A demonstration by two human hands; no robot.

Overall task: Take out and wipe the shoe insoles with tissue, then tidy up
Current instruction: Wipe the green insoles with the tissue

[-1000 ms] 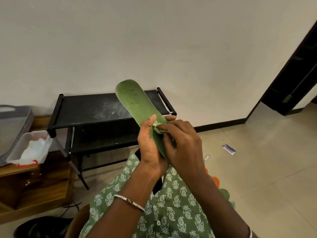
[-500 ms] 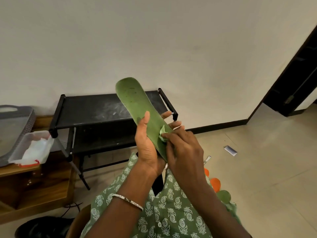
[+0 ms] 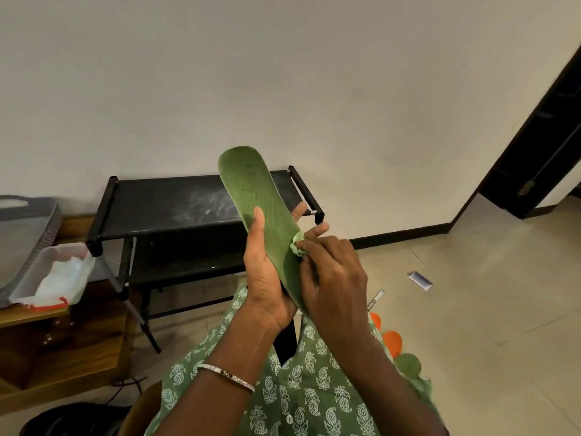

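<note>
A long green insole (image 3: 255, 196) stands tilted in front of me, toe end up and to the left. My left hand (image 3: 267, 278) grips its lower half, thumb across the textured face and fingers behind. My right hand (image 3: 330, 275) pinches a small wad of pale green tissue (image 3: 297, 245) and presses it against the insole's right edge, near the middle. The heel end is hidden between my hands.
A black two-tier shoe rack (image 3: 176, 212) stands against the wall behind the insole. At left a white tray (image 3: 28, 278) holding crumpled tissue sits on a wooden cabinet (image 3: 63, 344). A black shoe (image 3: 72, 420) lies at bottom left. Small white scraps (image 3: 419, 280) lie on the tiled floor.
My right hand with the tissue has slid along the insole's right edge. The left thumb now lies straight and higher on the face. The insole stays upright.
</note>
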